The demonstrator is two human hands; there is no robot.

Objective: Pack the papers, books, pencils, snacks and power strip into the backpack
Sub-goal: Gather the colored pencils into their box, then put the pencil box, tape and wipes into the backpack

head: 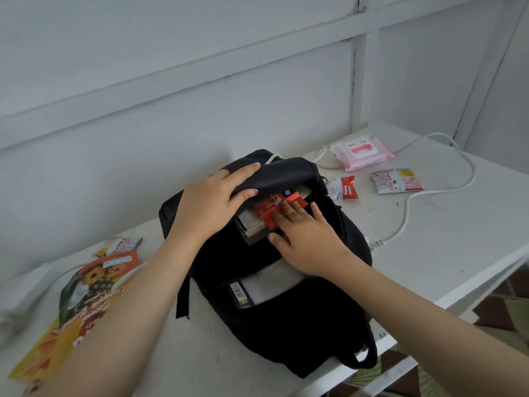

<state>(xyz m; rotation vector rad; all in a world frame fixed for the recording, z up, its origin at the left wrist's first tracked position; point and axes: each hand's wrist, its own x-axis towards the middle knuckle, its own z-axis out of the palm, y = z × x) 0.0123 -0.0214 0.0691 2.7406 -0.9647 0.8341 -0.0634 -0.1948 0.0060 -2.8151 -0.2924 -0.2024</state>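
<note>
A black backpack [300,319] lies on the white table [446,230], its top opening facing away from me. My left hand [211,204] grips the black top flap [283,174] and holds it up. My right hand [306,239] rests flat at the opening, fingertips pressing a red snack packet [267,212] that lies on books [252,229] inside. Papers and a barcoded item [257,287] show in the front pocket. A white power cord [406,207] snakes across the table at right. Loose snack packets lie at right [343,189], [396,180].
A big orange pineapple-coconut snack bag [86,296] and a small packet [120,245] lie left of the backpack. A pink wet-wipes pack [362,151] sits at the back right. A white panelled wall stands behind; the table's edge runs along the right.
</note>
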